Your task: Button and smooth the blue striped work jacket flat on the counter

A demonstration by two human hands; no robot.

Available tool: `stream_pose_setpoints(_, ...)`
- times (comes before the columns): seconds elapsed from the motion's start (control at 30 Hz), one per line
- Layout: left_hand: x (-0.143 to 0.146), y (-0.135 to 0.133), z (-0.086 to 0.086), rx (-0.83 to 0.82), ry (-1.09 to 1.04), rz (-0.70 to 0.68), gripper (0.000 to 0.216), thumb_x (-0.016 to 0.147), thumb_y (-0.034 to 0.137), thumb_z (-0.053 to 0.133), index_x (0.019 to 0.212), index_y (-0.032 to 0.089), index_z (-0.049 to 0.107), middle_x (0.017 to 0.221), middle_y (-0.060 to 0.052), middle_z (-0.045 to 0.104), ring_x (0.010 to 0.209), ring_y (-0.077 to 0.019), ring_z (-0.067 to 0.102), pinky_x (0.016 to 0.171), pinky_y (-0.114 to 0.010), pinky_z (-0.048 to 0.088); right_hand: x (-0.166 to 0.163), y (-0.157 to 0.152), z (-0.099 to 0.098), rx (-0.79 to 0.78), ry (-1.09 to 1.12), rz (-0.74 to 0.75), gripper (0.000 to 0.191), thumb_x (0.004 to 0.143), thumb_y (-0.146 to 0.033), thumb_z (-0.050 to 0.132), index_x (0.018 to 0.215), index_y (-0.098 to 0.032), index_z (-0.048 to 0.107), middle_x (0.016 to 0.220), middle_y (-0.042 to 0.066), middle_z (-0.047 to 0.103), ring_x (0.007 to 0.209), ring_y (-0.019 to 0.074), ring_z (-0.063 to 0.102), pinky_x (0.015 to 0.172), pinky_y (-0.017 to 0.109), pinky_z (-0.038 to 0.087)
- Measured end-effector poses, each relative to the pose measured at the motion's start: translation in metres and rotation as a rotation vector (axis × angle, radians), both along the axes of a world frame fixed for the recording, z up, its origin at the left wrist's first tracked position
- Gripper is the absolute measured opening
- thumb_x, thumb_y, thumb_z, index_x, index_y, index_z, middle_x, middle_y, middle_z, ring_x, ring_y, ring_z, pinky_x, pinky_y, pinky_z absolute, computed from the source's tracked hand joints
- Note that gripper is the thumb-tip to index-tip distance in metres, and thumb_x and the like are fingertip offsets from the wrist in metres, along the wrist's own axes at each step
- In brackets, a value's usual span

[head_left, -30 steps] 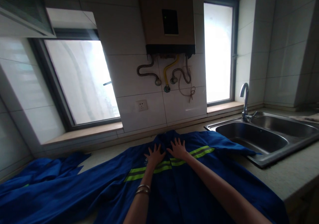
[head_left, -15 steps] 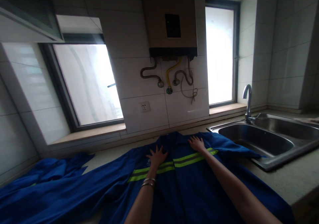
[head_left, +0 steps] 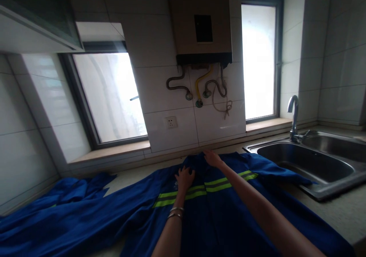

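A blue work jacket [head_left: 217, 215] with yellow-green reflective stripes lies spread on the countertop, its sleeve running off to the left. My left hand [head_left: 185, 178], bracelets on the wrist, rests on the chest just above the stripe with its fingers curled down onto the cloth. My right hand [head_left: 212, 158] reaches farther, to the collar at the jacket's top edge, where its fingers lie on the fabric; whether they pinch it is unclear.
A steel double sink [head_left: 311, 165] with a tap [head_left: 293, 117] sits at the right. A water heater [head_left: 203, 21] with hoses hangs on the tiled wall above a socket [head_left: 171, 122]. Windows flank it; a blue sleeve [head_left: 57, 215] trails left.
My right hand slid from the chest stripe out to the right shoulder, then up to the collar. My left hand stayed on the chest, its spread fingers curling in.
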State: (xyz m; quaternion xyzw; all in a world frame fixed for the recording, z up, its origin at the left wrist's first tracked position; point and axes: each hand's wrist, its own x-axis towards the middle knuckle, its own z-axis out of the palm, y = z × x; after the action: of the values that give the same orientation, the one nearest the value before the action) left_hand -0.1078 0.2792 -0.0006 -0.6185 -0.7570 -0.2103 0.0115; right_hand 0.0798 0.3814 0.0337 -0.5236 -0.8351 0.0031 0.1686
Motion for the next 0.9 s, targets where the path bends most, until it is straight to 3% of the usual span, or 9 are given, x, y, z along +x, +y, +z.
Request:
stream_pose_setpoints(0.1,-0.002,0.0,0.001,0.0,-0.001,0.01,0.048,0.089,0.041,0.03,0.126,0.024,0.054,0.141,-0.008,0.045,0.133,-0.0295,0.032,0.107,-0.05,0.025,-0.027,-0.013,-0.016,0.008,-0.05,0.167,0.047,0.091,-0.044,0.04,0.137,-0.035,0.04,0.146,-0.001,0.036,0.131,0.0208,0.034,0.107,0.039,0.028)
stream_pose_setpoints(0.23,-0.004,0.003,-0.002,-0.065,-0.005,0.012,0.052,0.087,0.046,0.032,0.132,0.026,0.048,0.146,-0.008,0.038,0.133,-0.0353,0.029,0.106,-0.057,0.023,-0.032,-0.027,-0.037,0.016,-0.061,0.147,0.043,0.092,-0.047,0.036,0.129,-0.033,0.052,0.136,0.005,0.049,0.123,0.0277,0.044,0.1,0.049,0.034)
stream_pose_setpoints(0.37,-0.002,0.006,-0.006,-0.108,0.002,-0.008,0.058,0.084,0.055,0.034,0.136,0.031,0.042,0.15,-0.008,0.03,0.136,-0.0425,0.019,0.102,-0.07,0.012,-0.028,-0.032,-0.04,0.034,-0.047,0.067,0.047,0.094,-0.041,0.031,0.112,-0.016,0.066,0.114,0.016,0.063,0.108,0.0279,0.056,0.094,0.043,0.039)
stream_pose_setpoints(0.47,-0.001,0.007,-0.007,-0.109,0.001,-0.015,0.059,0.084,0.056,0.035,0.136,0.031,0.042,0.15,-0.008,0.029,0.136,-0.0431,0.018,0.1,-0.072,0.011,-0.029,-0.033,-0.04,0.027,-0.04,0.023,0.05,0.093,-0.038,0.031,0.099,-0.007,0.07,0.101,0.022,0.066,0.1,0.0299,0.059,0.09,0.043,0.041)
stream_pose_setpoints(0.6,0.0,0.005,-0.002,-0.051,-0.005,-0.001,0.052,0.087,0.049,0.034,0.131,0.027,0.049,0.146,-0.008,0.037,0.133,-0.04,0.027,0.102,-0.067,0.021,-0.027,-0.034,-0.041,0.034,-0.001,0.04,0.044,0.09,-0.039,0.04,0.116,-0.011,0.063,0.121,0.018,0.058,0.115,0.0288,0.051,0.097,0.042,0.037)
stream_pose_setpoints(0.77,-0.016,0.003,0.014,0.063,0.012,0.017,0.048,0.092,0.024,0.02,0.126,0.019,0.053,0.133,-0.006,0.053,0.126,-0.0197,0.043,0.106,-0.034,0.033,-0.02,-0.039,-0.04,0.069,0.118,0.027,0.044,0.092,-0.035,0.038,0.13,-0.019,0.052,0.137,0.009,0.047,0.125,0.022,0.043,0.103,0.034,0.032)
stream_pose_setpoints(0.83,-0.028,0.003,0.022,0.067,0.021,0.023,0.047,0.092,0.019,0.02,0.128,0.017,0.051,0.13,-0.007,0.055,0.123,-0.0184,0.047,0.104,-0.031,0.035,-0.015,-0.036,-0.035,0.103,0.182,-0.013,0.045,0.094,-0.028,0.029,0.133,-0.017,0.048,0.14,0.008,0.043,0.127,0.019,0.04,0.105,0.031,0.03)
stream_pose_setpoints(0.9,-0.042,0.006,0.031,0.039,0.031,0.022,0.04,0.094,0.021,0.028,0.127,0.016,0.05,0.129,-0.009,0.055,0.12,-0.0205,0.049,0.103,-0.036,0.036,-0.007,-0.027,-0.028,0.122,0.229,-0.062,0.047,0.094,-0.021,0.022,0.135,-0.015,0.046,0.142,0.008,0.04,0.13,0.0174,0.036,0.107,0.03,0.027)
